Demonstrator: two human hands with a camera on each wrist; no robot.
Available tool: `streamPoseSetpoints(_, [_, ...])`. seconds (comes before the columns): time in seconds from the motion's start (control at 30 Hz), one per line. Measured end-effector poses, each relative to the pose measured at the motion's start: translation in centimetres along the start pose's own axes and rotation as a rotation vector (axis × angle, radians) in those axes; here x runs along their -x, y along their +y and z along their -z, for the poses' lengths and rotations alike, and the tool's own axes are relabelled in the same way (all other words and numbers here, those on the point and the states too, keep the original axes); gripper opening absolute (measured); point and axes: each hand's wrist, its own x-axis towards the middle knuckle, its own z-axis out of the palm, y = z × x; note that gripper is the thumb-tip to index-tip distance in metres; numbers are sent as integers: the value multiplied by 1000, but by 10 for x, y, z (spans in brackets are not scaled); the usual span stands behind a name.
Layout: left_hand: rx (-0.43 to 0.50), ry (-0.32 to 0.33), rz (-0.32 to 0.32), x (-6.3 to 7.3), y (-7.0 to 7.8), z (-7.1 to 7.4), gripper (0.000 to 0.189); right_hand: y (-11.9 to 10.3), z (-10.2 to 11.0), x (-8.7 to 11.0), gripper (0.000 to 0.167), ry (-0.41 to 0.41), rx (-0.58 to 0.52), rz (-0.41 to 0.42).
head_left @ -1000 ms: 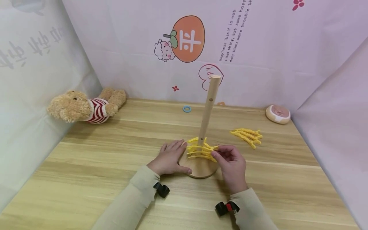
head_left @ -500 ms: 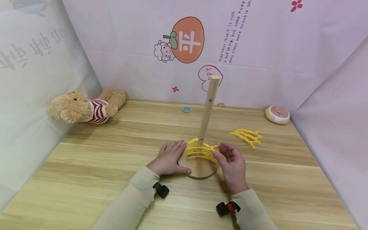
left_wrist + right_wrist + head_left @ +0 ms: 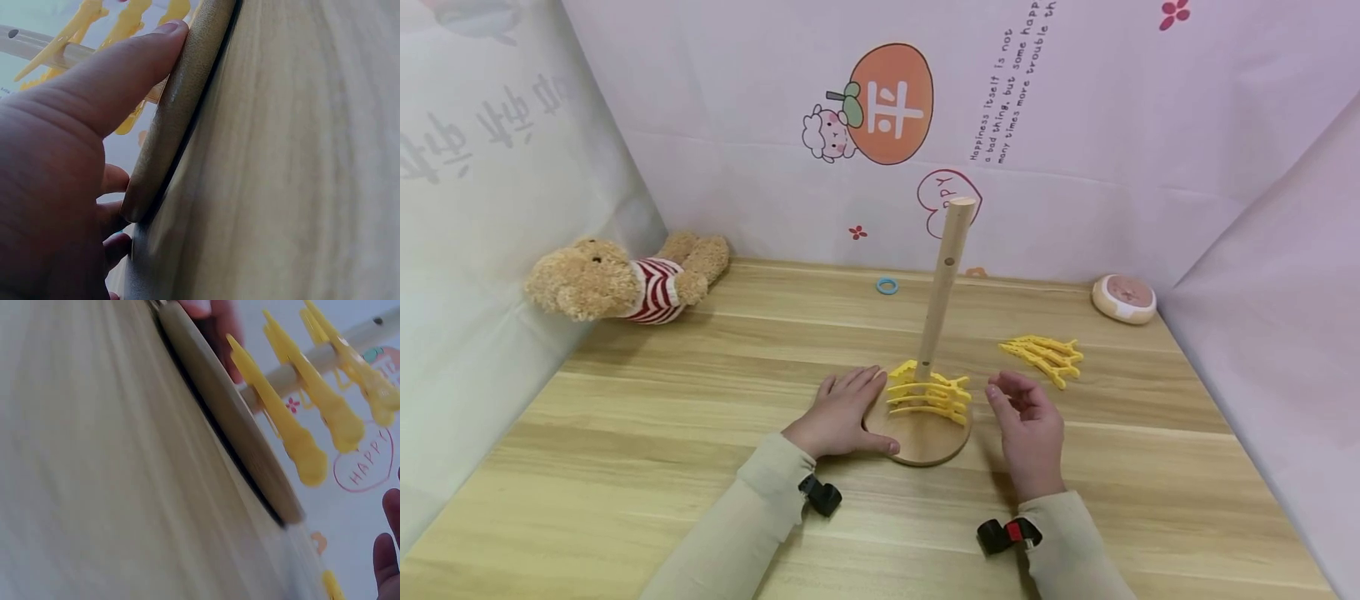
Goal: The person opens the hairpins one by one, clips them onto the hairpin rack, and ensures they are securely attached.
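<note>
A wooden pole [image 3: 942, 287] stands upright on a round wooden base [image 3: 923, 443]. Around the pole's foot, one above another, sit several yellow alligator hair clips [image 3: 936, 398], their grip ends pointing right. The right wrist view shows three of these clips [image 3: 331, 419] crossing the pole. My left hand [image 3: 841, 417] rests against the base's left side, fingers extended and thumb lying along its rim [image 3: 181, 119]. Just right of the base hovers my right hand [image 3: 1028, 429], fingers loosely bent and holding nothing, apart from the clips.
Several more yellow clips [image 3: 1047, 357] lie in a fan on the table, behind my right hand. Toward the back are a blue ring [image 3: 887, 286] and a round pink-topped object [image 3: 1125, 298]. A teddy bear [image 3: 628, 279] lies at the back left, by the fabric wall.
My right hand has let go of the top clip and drawn back to the right. That clip stays on the pole. The left hand has kept its place on the base.
</note>
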Motion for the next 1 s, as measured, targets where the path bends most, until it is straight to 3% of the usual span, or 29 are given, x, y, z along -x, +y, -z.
streamPoseSetpoints(0.2, [8,2,-1,0,-1,-1,111,13,17,-14,24,56,84,-5])
streamPoseSetpoints(0.43, [11,-2,2,0,0,1,112,28,44,-32,24,171,133,-118])
streamPoseSetpoints(0.73, [-7,2,0,-1,-3,-2,112,27,67,-49,45,99,319,-312])
streamPoseSetpoints(1.0, [2,-3,7,0,-2,-1,113,31,74,-57,53,10,472,-314])
